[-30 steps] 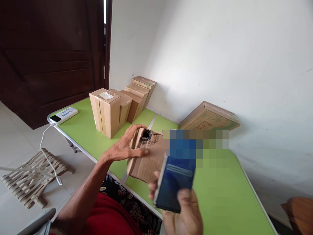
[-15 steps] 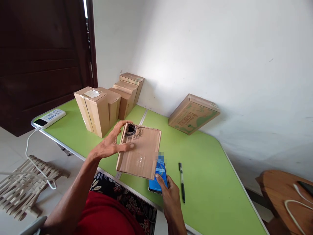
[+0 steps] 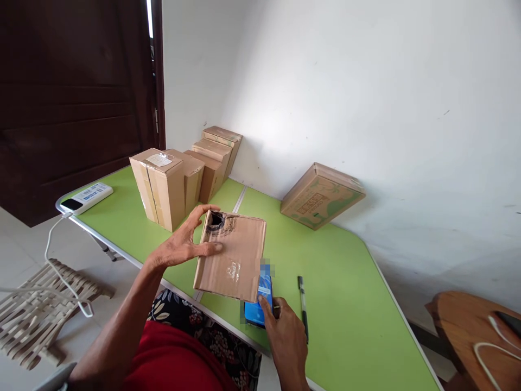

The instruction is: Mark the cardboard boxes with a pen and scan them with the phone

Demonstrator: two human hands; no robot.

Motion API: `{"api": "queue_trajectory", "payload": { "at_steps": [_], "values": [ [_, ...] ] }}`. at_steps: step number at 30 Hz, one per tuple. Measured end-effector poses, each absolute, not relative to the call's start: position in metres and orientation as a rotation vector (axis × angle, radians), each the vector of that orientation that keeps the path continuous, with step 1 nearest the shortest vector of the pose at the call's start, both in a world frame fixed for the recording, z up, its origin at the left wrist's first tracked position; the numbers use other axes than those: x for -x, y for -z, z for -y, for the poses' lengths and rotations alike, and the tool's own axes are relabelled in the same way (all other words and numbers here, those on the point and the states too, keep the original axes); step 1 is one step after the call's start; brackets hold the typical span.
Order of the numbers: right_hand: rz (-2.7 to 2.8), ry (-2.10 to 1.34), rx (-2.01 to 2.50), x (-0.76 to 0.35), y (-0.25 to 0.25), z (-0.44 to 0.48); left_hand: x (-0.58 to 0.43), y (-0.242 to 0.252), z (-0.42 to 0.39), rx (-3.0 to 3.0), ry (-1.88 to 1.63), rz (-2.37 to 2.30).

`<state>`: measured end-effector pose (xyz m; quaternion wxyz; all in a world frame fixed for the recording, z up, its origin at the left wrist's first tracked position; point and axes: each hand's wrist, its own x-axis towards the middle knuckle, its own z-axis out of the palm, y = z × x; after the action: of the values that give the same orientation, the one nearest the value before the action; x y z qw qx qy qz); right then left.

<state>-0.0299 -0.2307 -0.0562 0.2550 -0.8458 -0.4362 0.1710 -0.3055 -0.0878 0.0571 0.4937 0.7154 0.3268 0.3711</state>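
Observation:
My left hand (image 3: 185, 241) grips a small flat cardboard box (image 3: 234, 252) by its left side, thumb on the face and fingers over the top edge. Dark scribbles surround a black hole in the box's upper left corner, and clear tape shines lower down. My right hand (image 3: 285, 331) is closed on a smartphone (image 3: 255, 314) with a lit blue screen, thumb on its edge. The box hides part of the phone. Just right of that hand, a black pen (image 3: 302, 301) lies on the green table (image 3: 350, 304).
Several cardboard boxes (image 3: 163, 184) stand in a row at the back left. Another printed box (image 3: 321, 198) leans by the wall. A white device (image 3: 87, 197) with a cable sits at the left edge. A woven stool (image 3: 36, 309) and a wooden stool (image 3: 468, 320) flank the table.
My right hand has turned slightly and shifted a little left with the phone, which is now more hidden behind the box. The box in my left hand has barely moved; the view has shifted slightly.

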Motion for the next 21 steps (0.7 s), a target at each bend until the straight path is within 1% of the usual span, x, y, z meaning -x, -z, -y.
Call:
{"api": "queue_trajectory", "payload": {
  "at_steps": [3, 5, 6, 8, 11, 12, 14, 17, 19, 21],
  "values": [
    [1.235, -0.405, 2.325, 0.029, 0.05, 0.233, 0.309, -0.056, 0.089, -1.738, -0.897, -0.781],
    [1.187, -0.359, 2.265, 0.034, 0.042, 0.234, 0.311, -0.056, 0.091, -1.736, -0.898, -0.776],
    [1.139, -0.422, 2.185, 0.04, 0.037, 0.234, 0.312, -0.056, 0.092, -1.737, -0.901, -0.776],
    [0.984, -0.775, 1.895, 0.059, 0.028, 0.234, 0.312, -0.056, 0.093, -1.747, -0.908, -0.785],
    [0.677, -1.488, 1.243, 0.101, 0.02, 0.227, 0.315, -0.054, 0.097, -1.739, -0.912, -0.81],
    [0.591, -1.632, 1.054, 0.115, 0.019, 0.222, 0.316, -0.054, 0.099, -1.729, -0.904, -0.823],
    [0.475, -1.768, 0.818, 0.137, 0.017, 0.21, 0.322, -0.056, 0.103, -1.722, -0.916, -0.847],
    [0.411, -1.714, 0.802, 0.143, 0.01, 0.189, 0.331, -0.066, 0.108, -1.793, -1.066, -0.85],
    [0.425, -1.556, 0.877, 0.125, 0.003, 0.176, 0.332, -0.075, 0.109, -1.891, -1.138, -0.835],
    [0.519, -1.354, 0.939, 0.093, -0.004, 0.167, 0.322, -0.079, 0.103, -1.985, -1.094, -0.825]
  ]
}}
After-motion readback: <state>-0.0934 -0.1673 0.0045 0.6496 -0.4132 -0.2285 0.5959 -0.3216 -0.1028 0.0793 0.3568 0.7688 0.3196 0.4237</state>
